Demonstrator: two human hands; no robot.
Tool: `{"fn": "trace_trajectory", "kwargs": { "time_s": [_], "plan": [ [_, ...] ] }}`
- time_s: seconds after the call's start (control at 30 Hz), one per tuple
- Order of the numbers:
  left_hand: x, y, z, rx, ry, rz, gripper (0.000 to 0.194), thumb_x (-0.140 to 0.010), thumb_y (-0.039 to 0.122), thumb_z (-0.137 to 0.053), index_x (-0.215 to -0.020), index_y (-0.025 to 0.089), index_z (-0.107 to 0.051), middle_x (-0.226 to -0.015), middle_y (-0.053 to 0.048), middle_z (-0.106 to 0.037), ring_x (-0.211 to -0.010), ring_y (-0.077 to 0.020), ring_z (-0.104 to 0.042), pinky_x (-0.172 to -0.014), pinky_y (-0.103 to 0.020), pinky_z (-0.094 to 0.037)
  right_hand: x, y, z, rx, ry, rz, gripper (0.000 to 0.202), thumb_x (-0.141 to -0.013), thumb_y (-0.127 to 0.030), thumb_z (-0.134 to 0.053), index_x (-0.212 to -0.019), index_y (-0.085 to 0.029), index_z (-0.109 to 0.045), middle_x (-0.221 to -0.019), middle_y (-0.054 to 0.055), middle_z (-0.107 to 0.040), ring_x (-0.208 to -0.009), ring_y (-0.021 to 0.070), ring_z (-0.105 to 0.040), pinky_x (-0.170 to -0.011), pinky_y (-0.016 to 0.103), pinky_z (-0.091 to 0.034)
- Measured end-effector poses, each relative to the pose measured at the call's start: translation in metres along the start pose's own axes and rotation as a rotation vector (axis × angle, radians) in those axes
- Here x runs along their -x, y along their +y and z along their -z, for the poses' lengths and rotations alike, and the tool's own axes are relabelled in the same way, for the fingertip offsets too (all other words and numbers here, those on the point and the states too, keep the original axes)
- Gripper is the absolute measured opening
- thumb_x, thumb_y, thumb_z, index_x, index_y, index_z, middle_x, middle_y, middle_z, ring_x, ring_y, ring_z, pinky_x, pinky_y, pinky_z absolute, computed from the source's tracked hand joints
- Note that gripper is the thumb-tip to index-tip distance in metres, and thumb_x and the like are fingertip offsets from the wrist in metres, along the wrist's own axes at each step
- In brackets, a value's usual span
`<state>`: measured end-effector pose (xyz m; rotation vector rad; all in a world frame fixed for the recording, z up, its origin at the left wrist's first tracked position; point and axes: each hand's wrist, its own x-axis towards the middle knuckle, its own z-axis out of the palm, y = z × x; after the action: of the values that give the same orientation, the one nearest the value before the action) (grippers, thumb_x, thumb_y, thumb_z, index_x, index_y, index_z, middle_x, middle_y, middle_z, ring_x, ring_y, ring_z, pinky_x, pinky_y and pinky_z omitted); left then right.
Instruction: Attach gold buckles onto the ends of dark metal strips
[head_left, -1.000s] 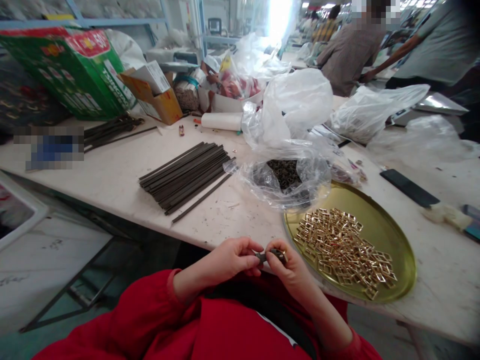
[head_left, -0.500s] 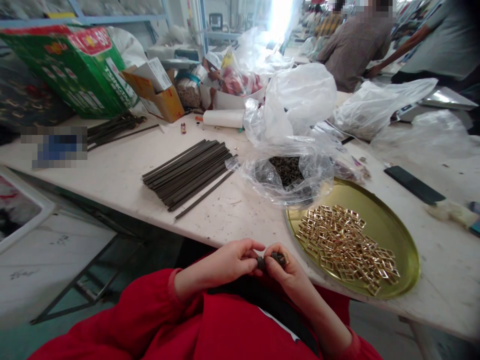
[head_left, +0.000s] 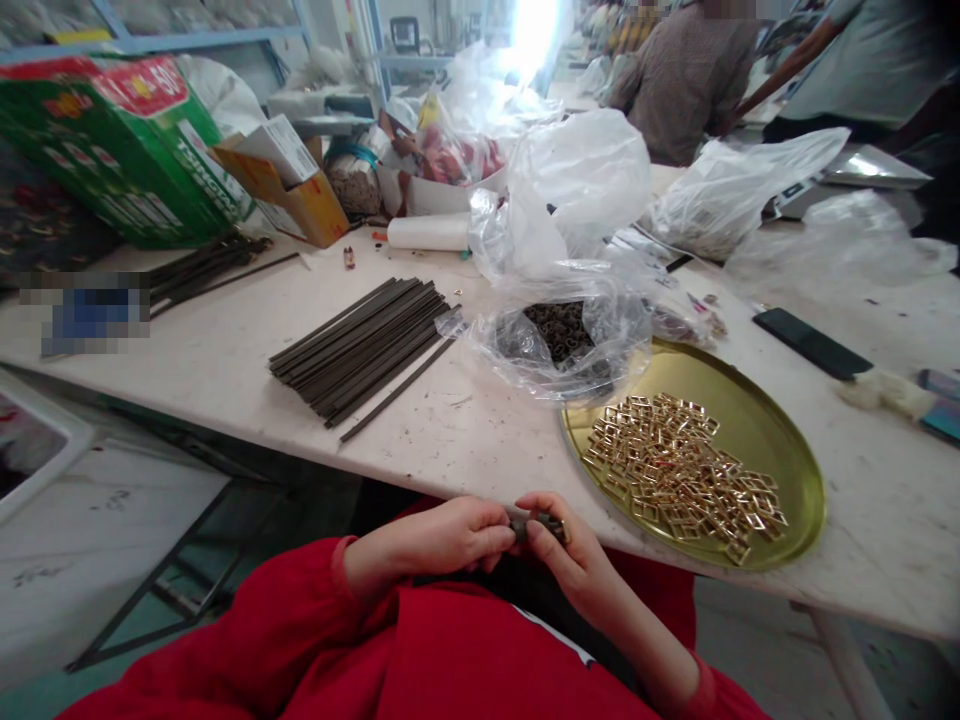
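Observation:
Close to my lap, at the table's front edge, both hands grip a small dark strap (head_left: pixel 520 529), mostly hidden by the fingers. My left hand (head_left: pixel 466 533) is closed, pinching its left end. Wrapped round the other end is my right hand (head_left: pixel 570 558), where a bit of gold buckle (head_left: pixel 564 531) shows. Many gold rectangular buckles (head_left: pixel 675 470) are heaped in a round gold tray (head_left: pixel 799 475) to the right. Ahead, a clear plastic bag (head_left: pixel 495 350) holds small dark loops (head_left: pixel 559 332). Long dark strips (head_left: pixel 360 345) lie side by side to the left of it.
One loose strip (head_left: pixel 397 390) lies apart from the bundle. Behind are a white roll (head_left: pixel 427 233), plastic bags (head_left: pixel 577 165), an orange-and-white carton (head_left: pixel 319 205) and a green box (head_left: pixel 127 150). A dark flat phone-like object (head_left: pixel 814 343) rests at right. Two people are beyond the table.
My left fingers have closed in tighter on the strap, and the right fingers have shifted round it. The view has turned slightly, so the table's things sit a little further left.

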<state>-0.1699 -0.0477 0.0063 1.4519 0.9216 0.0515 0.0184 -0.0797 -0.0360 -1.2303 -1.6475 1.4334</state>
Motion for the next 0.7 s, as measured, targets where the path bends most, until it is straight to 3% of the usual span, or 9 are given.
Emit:
{"fn": "trace_trajectory", "kwargs": {
  "time_s": [0.13,0.37,0.47,0.57,0.7],
  "plan": [
    [-0.001,0.001,-0.004,-0.001,0.007,-0.009,0.026,-0.084,0.033,-0.038,-0.067,0.016,-0.049,-0.057,0.005,-0.045,-0.049,-0.0072,-0.040,-0.047,-0.018,-0.032,0.005,-0.002,0.000,-0.005,-0.014,0.038,0.025,-0.088,-0.035,-0.041,-0.105,-0.019,-0.049,-0.089,0.004,-0.059,-0.081,0.0160,-0.056,-0.073,0.028,-0.046],
    [-0.004,0.012,-0.008,-0.281,0.101,-0.126,0.027,-0.086,0.028,-0.036,-0.079,0.015,-0.060,-0.069,-0.001,-0.059,-0.060,-0.0116,-0.049,-0.055,-0.020,-0.035,0.009,0.002,-0.001,-0.025,-0.027,0.029,0.036,-0.088,-0.041,-0.041,-0.116,-0.019,-0.046,-0.105,0.008,-0.058,-0.097,0.0198,-0.054,-0.086,0.033,-0.042],
    [0.000,0.012,-0.002,-0.345,0.147,-0.158,0.029,-0.086,0.029,-0.037,-0.086,0.017,-0.063,-0.078,-0.002,-0.064,-0.067,-0.0139,-0.054,-0.059,-0.020,-0.037,0.008,0.003,0.003,-0.090,-0.013,-0.014,0.039,-0.088,-0.046,-0.036,-0.114,-0.019,-0.046,-0.087,0.004,-0.059,-0.078,0.0170,-0.055,-0.071,0.029,-0.045],
    [0.005,0.011,0.003,-0.400,0.181,-0.112,0.031,-0.086,0.031,-0.037,-0.082,0.016,-0.064,-0.070,-0.002,-0.063,-0.061,-0.0136,-0.053,-0.053,-0.020,-0.035,0.006,0.002,0.006,-0.136,-0.001,-0.093,0.035,-0.088,-0.048,-0.036,-0.099,-0.019,-0.051,-0.067,-0.001,-0.051,-0.061,0.0134,-0.049,-0.057,0.024,-0.041],
    [0.011,0.014,0.002,-0.411,0.176,-0.116,0.032,-0.087,0.032,-0.036,-0.081,0.015,-0.063,-0.068,-0.001,-0.062,-0.058,-0.0129,-0.052,-0.050,-0.020,-0.033,0.006,0.000,0.003,-0.152,-0.003,-0.118,0.034,-0.087,-0.050,-0.038,-0.094,-0.019,-0.051,-0.062,-0.003,-0.047,-0.058,0.0126,-0.046,-0.054,0.023,-0.039]
  ]
}}
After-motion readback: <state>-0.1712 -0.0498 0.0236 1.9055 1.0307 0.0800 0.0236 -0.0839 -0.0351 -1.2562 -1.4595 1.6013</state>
